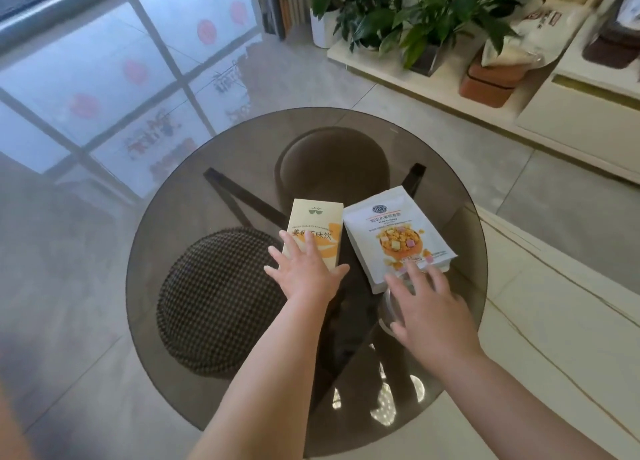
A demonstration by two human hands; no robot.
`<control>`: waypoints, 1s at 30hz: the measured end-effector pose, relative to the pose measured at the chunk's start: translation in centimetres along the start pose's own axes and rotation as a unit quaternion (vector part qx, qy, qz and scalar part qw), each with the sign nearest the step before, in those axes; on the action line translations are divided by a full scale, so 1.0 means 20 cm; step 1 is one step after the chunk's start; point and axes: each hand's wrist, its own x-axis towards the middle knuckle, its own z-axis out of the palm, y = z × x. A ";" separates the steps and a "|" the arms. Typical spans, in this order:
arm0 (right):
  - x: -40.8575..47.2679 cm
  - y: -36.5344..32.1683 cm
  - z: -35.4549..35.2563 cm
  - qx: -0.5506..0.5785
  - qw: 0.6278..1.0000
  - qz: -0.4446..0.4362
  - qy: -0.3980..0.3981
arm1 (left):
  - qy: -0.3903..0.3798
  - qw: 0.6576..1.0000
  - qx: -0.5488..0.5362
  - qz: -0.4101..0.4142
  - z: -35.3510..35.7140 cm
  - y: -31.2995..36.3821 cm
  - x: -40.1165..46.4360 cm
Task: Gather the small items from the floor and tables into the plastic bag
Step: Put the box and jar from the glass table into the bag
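Looks like the pick-up step at the round glass table (166,244) — left hand (304,276) lies flat, fingers spread, on the near end of the yellow box (313,232). Right hand (427,307), fingers apart, reaches the near edge of the white cereal pouch (391,237), which lies at 3 o'clock from the box, just beside it. Next both need to curl round and lift. No plastic bag in sight — can't tell where it is.

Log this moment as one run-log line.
left hand: open, on yellow box | right hand: open, at cereal pouch near edge | both on glass table | plastic bag: unseen
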 end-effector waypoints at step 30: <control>-1.32 -0.27 -0.25 0.129 0.975 -0.173 -0.053 | -0.055 0.908 -0.327 -0.256 -0.18 -0.86 -2.21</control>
